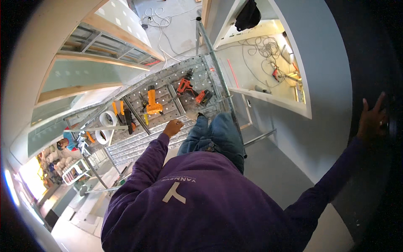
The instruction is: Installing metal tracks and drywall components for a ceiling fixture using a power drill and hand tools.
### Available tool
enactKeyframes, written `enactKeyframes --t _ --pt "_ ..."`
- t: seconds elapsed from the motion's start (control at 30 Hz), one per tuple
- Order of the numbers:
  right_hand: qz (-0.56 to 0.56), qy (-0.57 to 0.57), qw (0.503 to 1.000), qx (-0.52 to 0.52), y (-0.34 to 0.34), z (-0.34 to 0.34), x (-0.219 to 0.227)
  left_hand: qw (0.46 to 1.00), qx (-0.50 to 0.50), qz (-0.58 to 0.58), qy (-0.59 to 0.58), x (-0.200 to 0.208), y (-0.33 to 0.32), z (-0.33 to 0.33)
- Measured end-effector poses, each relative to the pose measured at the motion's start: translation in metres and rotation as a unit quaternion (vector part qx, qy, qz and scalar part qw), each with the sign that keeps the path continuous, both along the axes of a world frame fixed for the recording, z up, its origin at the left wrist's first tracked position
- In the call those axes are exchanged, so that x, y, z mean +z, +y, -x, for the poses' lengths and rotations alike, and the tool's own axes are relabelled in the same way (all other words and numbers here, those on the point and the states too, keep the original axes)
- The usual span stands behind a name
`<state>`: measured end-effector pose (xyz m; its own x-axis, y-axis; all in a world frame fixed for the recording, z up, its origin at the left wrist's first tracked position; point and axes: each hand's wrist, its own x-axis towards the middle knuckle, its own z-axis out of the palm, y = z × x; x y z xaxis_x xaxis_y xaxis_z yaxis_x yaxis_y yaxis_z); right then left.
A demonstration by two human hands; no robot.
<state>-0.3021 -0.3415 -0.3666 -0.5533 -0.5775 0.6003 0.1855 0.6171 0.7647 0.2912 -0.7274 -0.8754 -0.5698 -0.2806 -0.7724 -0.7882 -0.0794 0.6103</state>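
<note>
My left hand (173, 127) hangs just above the perforated metal scaffold deck (130, 147), beside my knees. Its fingers are curled together; whatever they may hold is too small to make out. Far to the right, my right hand (372, 117) is stretched out with spread fingers against a dark surface at the shadowed rim. On the deck ahead lie an orange-and-black cordless drill (184, 85), a battery-like orange-and-black block (204, 97) at its base, and a yellow power tool (153, 103). Left of these are two white rolls (108, 118) and orange-handled hand tools (121, 111).
A scaffold rail (218, 71) runs along the deck's right side. Beyond it, a grey wall (331, 63) has a framed opening, with tangled cables (266, 48) on the floor behind. Wooden framing (79, 91) stands at left. Another person (65, 143) is far below left, near a white stepladder (76, 173).
</note>
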Motion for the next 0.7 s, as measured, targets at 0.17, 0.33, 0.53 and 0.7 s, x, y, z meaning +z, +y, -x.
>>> enactKeyframes --t 0.17,0.33,0.53,0.7 --pt "0.113 -0.02 0.977 0.181 0.005 -0.04 0.002 0.991 -0.017 0.134 0.012 0.063 0.007 0.002" --pt "0.231 -0.409 0.849 0.243 -0.021 -0.028 -0.234 0.951 -0.025 0.308 -0.011 0.096 0.068 -0.024" --pt "0.623 -0.655 0.283 0.322 -0.252 -0.253 -0.222 0.941 -0.122 0.266 0.171 0.212 0.098 0.029" --pt "0.148 -0.453 0.463 0.747 -0.27 -0.316 -0.099 0.833 0.025 0.286 0.474 0.24 0.108 0.013"
